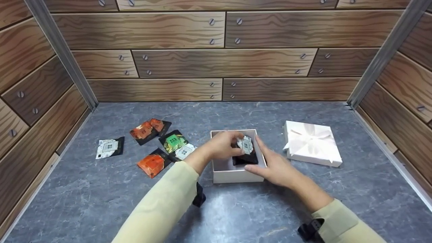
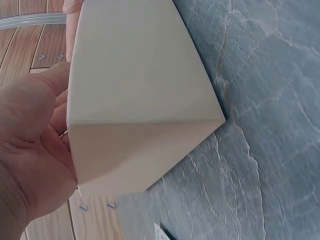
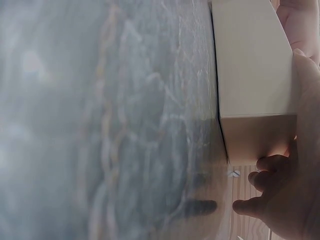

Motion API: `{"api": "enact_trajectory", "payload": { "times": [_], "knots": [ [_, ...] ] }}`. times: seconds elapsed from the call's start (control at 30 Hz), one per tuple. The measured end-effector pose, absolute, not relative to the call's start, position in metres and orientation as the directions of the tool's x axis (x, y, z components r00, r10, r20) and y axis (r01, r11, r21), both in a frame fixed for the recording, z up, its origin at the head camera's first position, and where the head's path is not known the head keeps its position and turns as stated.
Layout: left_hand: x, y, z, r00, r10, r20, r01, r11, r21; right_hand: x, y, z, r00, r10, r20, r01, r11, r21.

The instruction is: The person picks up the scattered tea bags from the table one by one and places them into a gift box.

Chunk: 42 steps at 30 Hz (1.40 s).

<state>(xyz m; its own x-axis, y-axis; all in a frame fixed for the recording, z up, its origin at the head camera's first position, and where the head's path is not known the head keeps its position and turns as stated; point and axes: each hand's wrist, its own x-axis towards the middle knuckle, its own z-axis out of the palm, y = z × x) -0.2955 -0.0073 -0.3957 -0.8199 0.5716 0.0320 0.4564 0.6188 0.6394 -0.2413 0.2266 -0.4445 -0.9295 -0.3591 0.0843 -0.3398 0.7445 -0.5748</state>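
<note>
An open white gift box point(image 1: 238, 177) stands on the table in front of me. Inside it lies a black sachet with a white-and-grey label point(image 1: 246, 144), which my left hand point(image 1: 222, 145) pinches between thumb and fingers, reaching in over the left wall. My right hand point(image 1: 279, 168) holds the box at its right front corner, thumb over the front rim and fingers along the right wall. From the left wrist, the box's outer walls point(image 2: 140, 65) hide what the fingertips hold. In the right wrist view, fingers point(image 3: 272, 165) rest against the box's side.
Left of the box lie several sachets: orange point(image 1: 153, 165), green point(image 1: 173, 141), two red-orange ones point(image 1: 143, 132) and white-labelled ones, one farther left point(image 1: 110, 147). The white lid with a ribbon bow point(image 1: 312, 143) lies at right. Wood-patterned walls point(image 1: 222, 64) enclose the table.
</note>
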Motion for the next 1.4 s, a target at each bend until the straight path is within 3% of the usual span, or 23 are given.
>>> {"api": "enact_trajectory", "payload": {
  "times": [1.1,1.4],
  "knots": [
    [-0.298,-0.002,-0.393,-0.825,0.564,-0.049,0.495,0.761,0.42,-0.24,0.226,-0.445,-0.929,-0.363,0.075,-0.338,0.746,-0.574],
    [-0.291,-0.019,-0.373,-0.83,0.556,-0.05,0.461,0.733,0.5,-0.241,0.226,-0.443,-0.933,-0.354,0.069,-0.327,0.749,-0.576]
  ]
}}
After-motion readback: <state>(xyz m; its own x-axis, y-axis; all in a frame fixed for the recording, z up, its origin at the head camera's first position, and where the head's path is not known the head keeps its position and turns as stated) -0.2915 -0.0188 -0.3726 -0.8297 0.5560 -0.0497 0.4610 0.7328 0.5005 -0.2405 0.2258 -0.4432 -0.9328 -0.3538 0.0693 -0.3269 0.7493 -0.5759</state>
